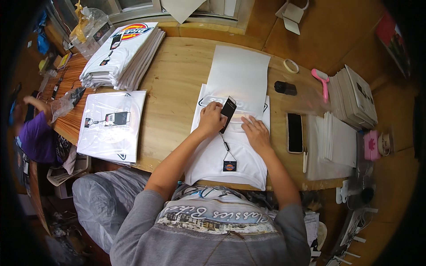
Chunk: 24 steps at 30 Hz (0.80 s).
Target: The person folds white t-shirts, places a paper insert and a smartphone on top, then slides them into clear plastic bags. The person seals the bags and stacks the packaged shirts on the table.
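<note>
From my head view, a wooden desk (177, 84) fills the scene, a stack of folded white shirts (122, 55) at its far left, a bagged shirt (112, 126) nearer. A white folded shirt (222, 155) lies flat before me so I can dress it. My left hand (211, 119) pinches a black hang tag (228, 113), grip closed on it, its cord trailing toward me. My right hand (256, 134) presses open-palmed, holding the cloth smooth. A phone (294, 132) lies just right.

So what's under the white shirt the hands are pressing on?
The wooden table shows around the folded white shirt. Anything directly beneath it is covered. A clear bag overlaps its far end.
</note>
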{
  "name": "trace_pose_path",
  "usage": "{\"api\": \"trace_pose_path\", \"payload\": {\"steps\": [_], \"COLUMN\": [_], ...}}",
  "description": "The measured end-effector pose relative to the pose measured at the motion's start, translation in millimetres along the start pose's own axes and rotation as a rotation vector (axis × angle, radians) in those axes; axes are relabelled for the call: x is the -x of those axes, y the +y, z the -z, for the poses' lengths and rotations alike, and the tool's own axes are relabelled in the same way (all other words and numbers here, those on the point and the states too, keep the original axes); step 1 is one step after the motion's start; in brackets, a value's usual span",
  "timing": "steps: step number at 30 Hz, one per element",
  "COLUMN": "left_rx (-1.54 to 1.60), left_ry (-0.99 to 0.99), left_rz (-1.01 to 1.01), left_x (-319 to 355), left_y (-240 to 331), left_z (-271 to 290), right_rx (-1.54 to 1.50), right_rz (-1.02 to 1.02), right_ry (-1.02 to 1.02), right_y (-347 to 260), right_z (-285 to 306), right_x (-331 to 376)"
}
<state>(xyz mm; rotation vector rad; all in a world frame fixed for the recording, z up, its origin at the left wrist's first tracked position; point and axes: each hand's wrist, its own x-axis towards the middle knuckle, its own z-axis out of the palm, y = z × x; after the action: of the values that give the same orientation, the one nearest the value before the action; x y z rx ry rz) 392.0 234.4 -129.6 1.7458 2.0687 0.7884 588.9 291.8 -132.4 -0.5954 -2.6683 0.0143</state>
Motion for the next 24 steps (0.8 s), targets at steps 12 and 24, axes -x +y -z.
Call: {"api": "trace_pose_path", "payload": {"steps": [12,24], "left_rx": [-0.368,-0.343], "left_ry": [0.028,0.118], "left_rz": [-0.120,-0.158], "left_x": [10.4,11.4], "left_y": [-13.0,-18.2], "left_z": [-0.3,-1.6], "right_rx": [0.069,0.364], "right_rz": [-0.049,-1.197], "right_ry": [-0.053,-0.160], "right_y": [-4.1,51.4], "right_z": [12.1,49.2], "right_x": [1.3,51.9]}}
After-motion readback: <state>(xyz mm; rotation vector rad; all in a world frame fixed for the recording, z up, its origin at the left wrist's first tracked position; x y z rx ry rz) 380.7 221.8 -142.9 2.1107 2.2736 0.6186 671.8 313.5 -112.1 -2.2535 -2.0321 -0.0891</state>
